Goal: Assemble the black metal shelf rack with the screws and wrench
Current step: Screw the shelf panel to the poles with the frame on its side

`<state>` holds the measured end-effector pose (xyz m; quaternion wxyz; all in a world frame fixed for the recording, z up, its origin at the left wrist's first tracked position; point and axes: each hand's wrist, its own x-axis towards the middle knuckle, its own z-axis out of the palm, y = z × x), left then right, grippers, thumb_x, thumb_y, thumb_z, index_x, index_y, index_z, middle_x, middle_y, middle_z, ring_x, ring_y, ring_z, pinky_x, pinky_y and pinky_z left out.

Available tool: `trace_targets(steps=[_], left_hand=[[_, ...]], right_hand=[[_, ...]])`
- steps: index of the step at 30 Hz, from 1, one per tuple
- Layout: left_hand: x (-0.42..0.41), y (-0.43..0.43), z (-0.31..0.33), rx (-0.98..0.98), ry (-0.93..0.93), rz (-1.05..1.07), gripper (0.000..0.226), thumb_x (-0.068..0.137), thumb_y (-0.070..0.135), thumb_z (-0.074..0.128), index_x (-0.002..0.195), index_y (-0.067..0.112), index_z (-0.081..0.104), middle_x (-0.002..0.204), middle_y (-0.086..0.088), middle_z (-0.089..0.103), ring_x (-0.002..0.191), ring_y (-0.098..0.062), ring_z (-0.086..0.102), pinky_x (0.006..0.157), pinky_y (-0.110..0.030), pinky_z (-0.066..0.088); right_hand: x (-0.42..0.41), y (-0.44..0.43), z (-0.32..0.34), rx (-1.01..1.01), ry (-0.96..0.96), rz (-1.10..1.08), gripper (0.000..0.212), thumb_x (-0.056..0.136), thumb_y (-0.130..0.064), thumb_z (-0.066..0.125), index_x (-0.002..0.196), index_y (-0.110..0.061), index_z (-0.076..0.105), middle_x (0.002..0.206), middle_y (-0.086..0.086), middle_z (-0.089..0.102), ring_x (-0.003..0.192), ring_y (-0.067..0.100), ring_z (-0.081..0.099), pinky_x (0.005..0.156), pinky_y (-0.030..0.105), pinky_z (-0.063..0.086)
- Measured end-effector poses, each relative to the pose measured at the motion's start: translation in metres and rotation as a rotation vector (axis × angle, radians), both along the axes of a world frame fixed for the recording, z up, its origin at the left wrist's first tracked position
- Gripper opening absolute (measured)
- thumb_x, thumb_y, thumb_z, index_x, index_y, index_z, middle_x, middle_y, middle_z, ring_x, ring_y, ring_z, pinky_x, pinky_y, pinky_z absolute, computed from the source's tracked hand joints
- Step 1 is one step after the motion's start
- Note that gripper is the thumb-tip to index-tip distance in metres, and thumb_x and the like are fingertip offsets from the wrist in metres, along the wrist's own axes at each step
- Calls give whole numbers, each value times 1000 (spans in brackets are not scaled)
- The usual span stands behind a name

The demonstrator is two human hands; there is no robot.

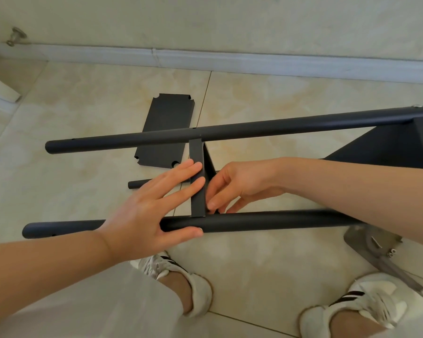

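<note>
your left hand (152,211) flat, straight fingers pressing the shelf panel (197,184) from 9 o'clock, thumb on the near pole (266,222), right hand (235,189) at 3 o'clock, fingers curled, pinching the panel

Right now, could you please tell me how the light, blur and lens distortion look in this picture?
Head view: soft, even light, only faint shadows beneath the near pole; the wide-angle lens bows the baseboard and the far pole; the hardware bag and right shoe look slightly smeared; no harsh glare on the floor tiles.
</note>
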<state>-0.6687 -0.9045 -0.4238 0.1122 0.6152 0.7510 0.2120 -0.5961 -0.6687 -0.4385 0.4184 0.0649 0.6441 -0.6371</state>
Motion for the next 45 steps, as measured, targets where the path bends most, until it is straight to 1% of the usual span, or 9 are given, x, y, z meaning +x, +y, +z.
trace_targets(steps=[4,7,11,18,21,26,31,39,45], left_hand=[[0,1,0,-1,31,-2,73,91,55,61,148,13,43,161,-4,33,151,-21,26,118,-43,33],[0,1,0,-7,49,-2,73,91,55,61,148,12,44,161,-5,33,150,-22,26,118,-45,34],[0,1,1,-12,53,-3,73,91,55,61,147,11,44,160,-6,34,150,-22,27,118,-43,34],[0,2,3,-32,62,0,74,91,57,59,147,11,45,160,-6,34,151,-21,26,120,-38,30],[0,3,3,-36,67,0,74,90,56,60,147,11,45,160,-6,34,151,-21,26,120,-37,29],[1,3,4,-32,67,0,74,89,55,62,146,10,46,159,-6,35,150,-22,28,118,-42,34],[1,3,5,-28,74,1,73,90,55,62,146,10,46,159,-6,36,150,-22,28,117,-42,34],[1,2,5,-38,74,2,74,89,55,62,147,11,46,160,-5,35,150,-22,27,115,-46,38],[1,3,5,-36,84,2,74,90,56,60,147,12,45,160,-5,35,150,-22,27,114,-48,39]], right_hand=[[-3,0,-1,10,-3,-30,13,90,-19,70,82,-27,78,99,-1,75,91,11,63,94,32,54],[-5,-1,-1,22,4,-32,15,91,-20,69,82,-27,78,97,-3,75,90,10,63,90,29,54],[-7,-4,-3,19,1,-34,12,92,-16,67,89,-20,77,96,0,75,90,13,62,91,30,55],[-8,-6,-6,13,-14,-30,14,92,-13,67,85,-19,78,92,0,74,88,13,63,93,32,55],[-9,-7,-8,3,-24,-24,10,93,-14,66,92,-15,76,93,2,74,87,13,65,91,31,56],[-10,-10,-13,-29,-58,-13,12,94,-12,63,94,-10,74,93,5,73,87,15,67,89,31,57],[-11,-12,-16,-43,-92,-2,23,95,-15,62,76,-16,74,82,2,71,83,15,66,82,29,57],[-9,-9,-22,-109,-152,-7,15,95,-19,62,94,-5,69,89,6,68,94,22,62,85,33,56],[-9,-5,-26,-163,-183,5,13,95,-14,61,95,-5,70,92,8,68,95,22,61,89,35,55]])
